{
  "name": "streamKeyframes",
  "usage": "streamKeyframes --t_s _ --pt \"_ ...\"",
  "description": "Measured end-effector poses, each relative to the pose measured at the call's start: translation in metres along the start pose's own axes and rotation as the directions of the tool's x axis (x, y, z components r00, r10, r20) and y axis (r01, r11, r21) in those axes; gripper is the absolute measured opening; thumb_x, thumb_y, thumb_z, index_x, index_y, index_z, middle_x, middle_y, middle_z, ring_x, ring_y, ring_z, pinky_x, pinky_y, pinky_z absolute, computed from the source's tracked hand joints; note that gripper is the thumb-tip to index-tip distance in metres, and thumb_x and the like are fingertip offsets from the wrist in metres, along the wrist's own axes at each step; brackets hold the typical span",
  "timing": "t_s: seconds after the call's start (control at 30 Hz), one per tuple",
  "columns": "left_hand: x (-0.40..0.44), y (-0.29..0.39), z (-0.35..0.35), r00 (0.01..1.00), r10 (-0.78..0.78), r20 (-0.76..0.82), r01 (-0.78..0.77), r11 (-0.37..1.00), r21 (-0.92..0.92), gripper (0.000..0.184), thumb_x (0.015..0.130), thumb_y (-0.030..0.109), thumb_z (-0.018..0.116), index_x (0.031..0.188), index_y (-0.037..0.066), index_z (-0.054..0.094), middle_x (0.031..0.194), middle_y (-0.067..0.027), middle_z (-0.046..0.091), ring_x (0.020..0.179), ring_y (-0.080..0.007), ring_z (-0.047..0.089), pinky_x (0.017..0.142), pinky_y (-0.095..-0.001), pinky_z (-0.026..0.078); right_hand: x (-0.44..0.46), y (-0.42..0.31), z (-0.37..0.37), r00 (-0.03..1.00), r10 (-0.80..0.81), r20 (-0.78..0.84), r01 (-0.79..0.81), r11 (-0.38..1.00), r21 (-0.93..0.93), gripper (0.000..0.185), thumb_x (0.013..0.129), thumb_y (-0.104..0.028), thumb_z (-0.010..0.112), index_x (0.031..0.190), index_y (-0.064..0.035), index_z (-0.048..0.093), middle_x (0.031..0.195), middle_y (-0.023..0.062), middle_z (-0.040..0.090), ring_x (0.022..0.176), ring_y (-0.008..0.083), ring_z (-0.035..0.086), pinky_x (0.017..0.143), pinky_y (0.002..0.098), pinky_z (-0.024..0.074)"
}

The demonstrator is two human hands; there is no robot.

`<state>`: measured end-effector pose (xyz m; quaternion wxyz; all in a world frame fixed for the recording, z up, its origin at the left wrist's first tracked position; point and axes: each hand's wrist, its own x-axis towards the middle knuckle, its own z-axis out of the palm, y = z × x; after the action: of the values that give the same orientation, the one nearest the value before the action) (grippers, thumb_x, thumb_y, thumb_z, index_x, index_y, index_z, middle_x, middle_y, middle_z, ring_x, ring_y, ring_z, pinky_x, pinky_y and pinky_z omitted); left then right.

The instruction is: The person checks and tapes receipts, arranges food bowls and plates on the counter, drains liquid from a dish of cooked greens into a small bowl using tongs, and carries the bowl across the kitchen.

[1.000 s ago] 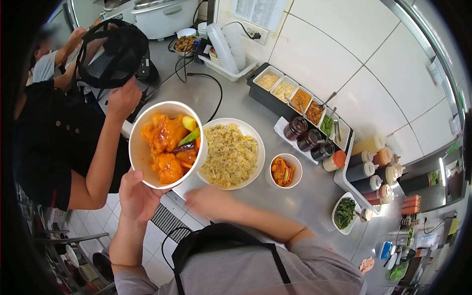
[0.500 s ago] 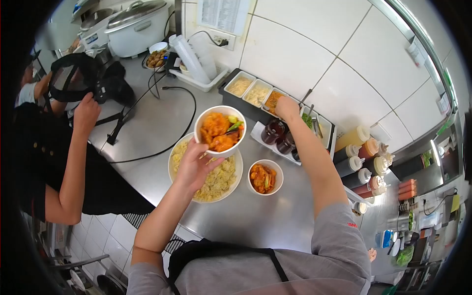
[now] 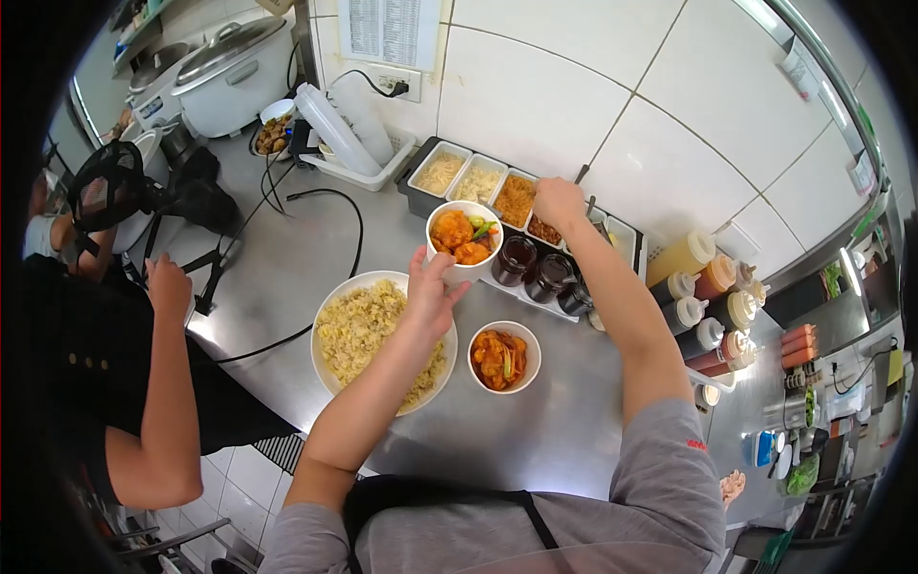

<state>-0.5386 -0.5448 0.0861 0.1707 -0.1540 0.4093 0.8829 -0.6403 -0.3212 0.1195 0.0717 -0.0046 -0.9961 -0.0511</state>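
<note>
From where I stand, the person's left hand (image 3: 435, 295) is half curled round the near side of a white bowl (image 3: 470, 271), holding it up just past the far right edge of the rice plate (image 3: 321, 367). Glossy orange pieces (image 3: 451, 230) with bits of green sit in that bowl. The right hand (image 3: 557, 204) is farther off to the right beyond the rice plate, down over the topping rack (image 3: 415, 203). Its fingers are hidden, so I can't tell how far they are closed or whether they grip anything; a dark handle (image 3: 581, 174) sticks out just past it.

To the right of the rice plate, a second bowl (image 3: 535, 365) stands on the steel counter (image 3: 478, 435) with more sauced food in it. Beyond it, still rightward of the plate, dark sauce jars (image 3: 552, 276) line up in front of the rack, and farther right is a cluster of squeeze bottles (image 3: 703, 335).

Past the plate's far left side runs a black cable (image 3: 359, 230). Well left of the plate, a co-worker in black has one hand (image 3: 169, 287) raised near dark straps (image 3: 203, 273).
</note>
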Motion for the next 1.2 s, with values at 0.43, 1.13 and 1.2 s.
streamKeyframes --t_s 0.43,1.13,1.2 --pt "0.009 -0.005 -0.002 0.999 -0.05 0.007 0.05 0.999 0.008 0.077 0.072 0.014 0.053 0.136 0.012 0.009 0.128 -0.0163 0.027 0.111 -0.0263 0.037 0.089 -0.044 0.036 -0.003 0.034 0.016 0.945 0.218 0.245 -0.32 0.453 0.832 0.017 0.072 -0.006 0.055 0.084 -0.0024 0.067 0.058 0.0024 0.056 0.045 0.0083 0.043 0.042 0.0229 0.0331" --pt "0.007 -0.002 -0.007 1.0 -0.009 -0.009 0.009 1.0 -0.027 0.066 0.073 0.015 0.052 0.129 0.013 0.019 0.123 -0.0136 0.03 0.106 -0.0278 0.04 0.085 -0.0418 0.042 -0.019 0.012 -0.023 0.993 0.047 -0.104 -0.003 0.923 0.386 0.023 0.075 -0.016 0.047 0.087 -0.0115 0.067 0.078 0.0132 0.062 0.071 0.0261 0.06 0.065 0.0366 0.0484" --pt "0.006 0.001 -0.008 1.0 0.016 -0.027 -0.016 1.0 -0.024 0.054 0.073 0.016 0.052 0.122 0.013 0.03 0.116 -0.0141 0.035 0.097 -0.028 0.046 0.081 -0.0403 0.047 -0.01 0.01 -0.01 0.987 0.036 -0.159 0.002 0.973 0.23 0.024 0.074 -0.017 0.047 0.087 -0.0117 0.067 0.079 0.0137 0.063 0.074 0.0265 0.061 0.067 0.0362 0.0489"
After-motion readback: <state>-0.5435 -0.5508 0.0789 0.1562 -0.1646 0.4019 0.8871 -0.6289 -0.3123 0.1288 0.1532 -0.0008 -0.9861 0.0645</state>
